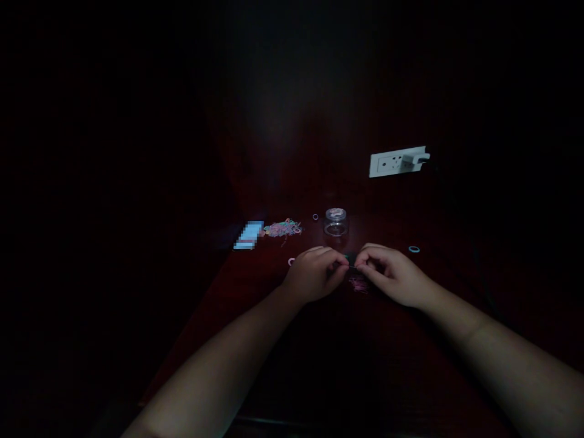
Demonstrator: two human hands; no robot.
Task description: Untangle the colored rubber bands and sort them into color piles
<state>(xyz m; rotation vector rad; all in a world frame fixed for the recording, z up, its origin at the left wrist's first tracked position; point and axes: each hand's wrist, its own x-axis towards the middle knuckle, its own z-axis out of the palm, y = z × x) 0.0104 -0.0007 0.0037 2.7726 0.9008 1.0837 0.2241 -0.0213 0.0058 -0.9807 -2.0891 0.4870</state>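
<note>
My left hand [318, 274] and my right hand [395, 274] meet near the middle of the dark red table, fingertips pinched. Between them stretches a short thin band [352, 266], one end in each pinch. Just below the fingertips lies a small heap of pink bands [359, 284]. Something dark green [347, 258] shows behind the fingers, too dim to make out. A clear jar [336, 224] with a patterned lid stands beyond my hands.
A pile of multicoloured bands [283, 229] lies at the back left beside a lit phone [249, 235]. Small rings lie about: a pale one [315, 216], a pink one [291, 261] and a blue one [413, 249]. A wall socket [396, 162] holds a plug.
</note>
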